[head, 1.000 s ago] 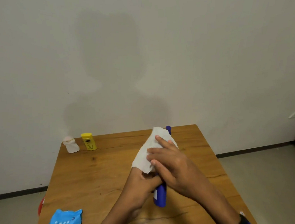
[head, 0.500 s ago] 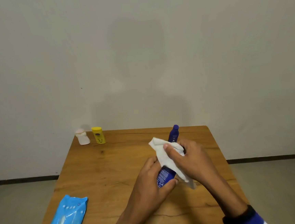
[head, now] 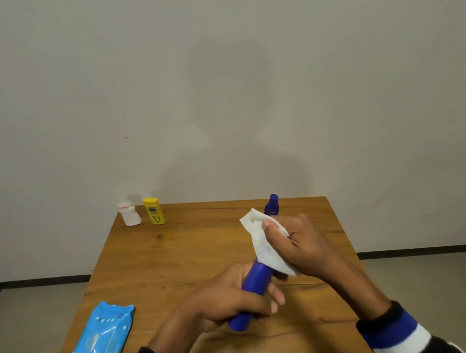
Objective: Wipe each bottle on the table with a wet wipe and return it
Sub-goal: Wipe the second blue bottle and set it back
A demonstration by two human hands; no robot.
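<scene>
Since half a second back, the blue bottle (head: 256, 280) is tipping lower toward me and its bottom end is poking out below my left hand (head: 231, 297), which it wasn't doing before. So right now I'm gripping the lower half of the bottle with that hand, fingers curled around it, holding it up off the table (head: 176, 254) at a slant. My right hand (head: 294, 241) is sitting just up and to the right of the left one, thumb pressing the wet wipe (head: 263, 241) against the bottle's upper part, fingers curling round the far side. The wipe is wrapping the middle of the bottle, one corner sticking up past my thumb and another hanging down by my palm. The bottle's cap (head: 272, 204) is peeking out just beyond my right hand's knuckles.

Way off to the far left of both hands, at the back edge of the table, the yellow bottle (head: 153, 211) and the white bottle (head: 129, 213) are standing upright just beside each other, white one further left. The blue wipes pack (head: 97, 346) is lying flat near the front-left corner, left of my left wrist. Dark sleeves with blue and white cuffs are showing on both wrists.
</scene>
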